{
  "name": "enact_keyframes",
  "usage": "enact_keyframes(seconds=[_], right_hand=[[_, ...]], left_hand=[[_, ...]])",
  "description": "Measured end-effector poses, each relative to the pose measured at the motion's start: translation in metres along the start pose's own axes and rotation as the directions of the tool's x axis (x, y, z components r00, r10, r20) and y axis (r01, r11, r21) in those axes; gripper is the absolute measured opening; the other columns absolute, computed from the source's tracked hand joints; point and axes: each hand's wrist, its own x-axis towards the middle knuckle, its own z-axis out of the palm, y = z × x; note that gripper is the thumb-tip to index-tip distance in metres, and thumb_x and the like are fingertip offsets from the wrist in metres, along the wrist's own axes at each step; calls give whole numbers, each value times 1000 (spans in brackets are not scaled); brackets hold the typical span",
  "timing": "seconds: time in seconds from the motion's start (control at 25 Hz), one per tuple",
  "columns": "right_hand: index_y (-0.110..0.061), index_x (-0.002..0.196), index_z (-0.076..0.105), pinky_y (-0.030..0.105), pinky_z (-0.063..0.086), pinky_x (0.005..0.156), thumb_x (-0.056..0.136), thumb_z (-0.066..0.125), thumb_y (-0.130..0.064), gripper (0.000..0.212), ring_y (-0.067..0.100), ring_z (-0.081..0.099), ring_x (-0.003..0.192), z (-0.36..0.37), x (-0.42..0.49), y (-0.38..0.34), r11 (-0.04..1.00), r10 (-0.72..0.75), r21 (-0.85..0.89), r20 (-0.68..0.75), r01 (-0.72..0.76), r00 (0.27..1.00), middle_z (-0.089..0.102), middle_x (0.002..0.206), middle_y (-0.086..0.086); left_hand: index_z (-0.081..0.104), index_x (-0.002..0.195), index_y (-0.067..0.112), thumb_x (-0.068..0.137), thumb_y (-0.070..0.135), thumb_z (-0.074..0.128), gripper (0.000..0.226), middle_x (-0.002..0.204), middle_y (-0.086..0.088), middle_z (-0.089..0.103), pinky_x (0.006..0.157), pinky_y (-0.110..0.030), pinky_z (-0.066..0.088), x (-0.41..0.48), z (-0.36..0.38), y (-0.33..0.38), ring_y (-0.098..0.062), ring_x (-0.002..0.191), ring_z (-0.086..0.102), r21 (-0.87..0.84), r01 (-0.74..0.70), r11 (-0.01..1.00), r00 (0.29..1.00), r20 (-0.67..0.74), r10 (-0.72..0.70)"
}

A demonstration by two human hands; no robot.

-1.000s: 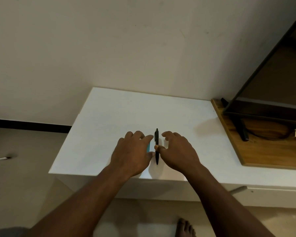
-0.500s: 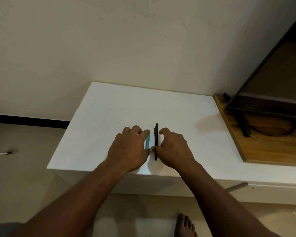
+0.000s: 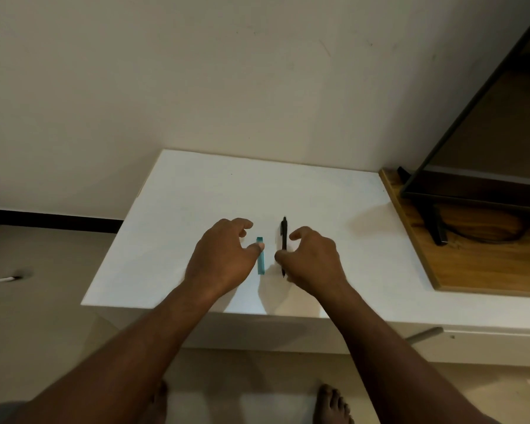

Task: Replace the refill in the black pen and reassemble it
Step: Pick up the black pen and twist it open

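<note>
A plain wall [image 3: 196, 71] fills the upper half of the view, with one dark skirting strip [image 3: 49, 220] along its foot at the left. Below it stands one white table [image 3: 196, 209], and to its right, one wooden board [image 3: 471, 264] carries a dark frame [image 3: 471, 117] and a looped cable [image 3: 487, 237]. The floor [image 3: 43, 286] at left holds one small white object [image 3: 3, 280], too blurred to tell what it is. Two forearms reach in from the bottom edge, and two bare feet [image 3: 334, 405] show under them.

Two hands hover over the near middle of the table. The left hand [image 3: 224, 258] is loosely curled, its fingers apart and closed on nothing; its thumb tip touches the side of one teal case [image 3: 260, 255], which lies flat, pointing away from the person. The right hand [image 3: 312, 258] is also curled with a gap between forefinger and thumb; its thumb tip meets the lower part of the pen [image 3: 284, 237], but whether it pinches it, I cannot tell. The one black pen lies flat on the table just right of the case, parallel to it and apart from it, between the two hands.
</note>
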Motion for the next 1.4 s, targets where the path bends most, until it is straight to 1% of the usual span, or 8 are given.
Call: enact_keyframes(seconds=[0.16, 0.24, 0.32, 0.48, 0.64, 0.8, 1.12, 1.4], right_hand=[[-22, 126, 65, 34, 67, 74, 89, 79, -20, 40, 14, 78, 71, -7, -5, -8, 937, -110, 333, 1, 103, 994, 78, 83, 1], [-27, 116, 66, 27, 64, 66, 88, 80, -20, 32, 11, 77, 70, -6, -9, -12, 919, -204, 359, 70, 166, 977, 79, 79, -1], [-29, 109, 66, 20, 60, 61, 89, 81, -22, 26, 10, 78, 70, -5, -11, -14, 909, -267, 361, 118, 209, 956, 80, 80, -3], [-25, 99, 73, 22, 58, 63, 92, 78, -34, 12, 11, 78, 73, -16, -7, -13, 872, -275, 443, 88, 210, 957, 81, 85, -5], [-20, 97, 76, 25, 58, 65, 96, 74, -39, 19, 12, 78, 74, -33, 3, -4, 811, -123, 566, -83, 148, 989, 81, 87, -3], [-18, 97, 78, 22, 57, 64, 97, 73, -41, 23, 13, 77, 73, -42, 7, -2, 744, -53, 663, -70, 86, 996, 81, 88, -1], [-15, 97, 78, 25, 57, 66, 96, 75, -38, 23, 12, 77, 71, -38, 8, -2, 790, -52, 610, -31, 60, 998, 81, 86, 0], [-14, 93, 78, 25, 56, 65, 96, 75, -37, 24, 10, 76, 69, -38, 9, -1, 815, -59, 575, -43, 73, 997, 81, 82, -1]], left_hand=[[71, 119, 24, 94, 56, 62, 41, 108, 8, 74, 75, -23, 50, 2, -7, 10, -11, 93, 67, -209, 82, 974, 997, 3, -83], [77, 102, 21, 96, 53, 62, 36, 92, 4, 78, 78, -35, 59, 2, -13, 15, -16, 88, 72, -408, 109, 907, 994, 31, -106], [79, 93, 23, 97, 44, 64, 27, 80, 8, 77, 78, -35, 59, 2, -18, 19, -6, 78, 72, -486, 98, 868, 994, 12, -106], [79, 86, 24, 98, 39, 65, 23, 72, 10, 75, 71, -25, 51, 1, -24, 21, -5, 72, 69, -441, 56, 896, 994, -63, -93], [79, 95, 30, 97, 41, 66, 18, 78, 18, 75, 67, -16, 45, -1, -22, 21, 3, 77, 67, -311, -20, 950, 999, -36, 9], [79, 113, 29, 95, 41, 69, 24, 94, 15, 76, 69, -11, 43, -3, -15, 21, 3, 77, 63, -189, -117, 975, 993, -48, 110], [79, 115, 28, 93, 36, 73, 24, 100, 8, 77, 78, -25, 53, -2, -15, 17, -7, 84, 64, -152, -170, 974, 983, -94, 157], [79, 114, 28, 91, 39, 75, 26, 102, 7, 78, 82, -27, 55, -2, -16, 18, -7, 82, 63, -141, -155, 978, 985, -96, 142]])
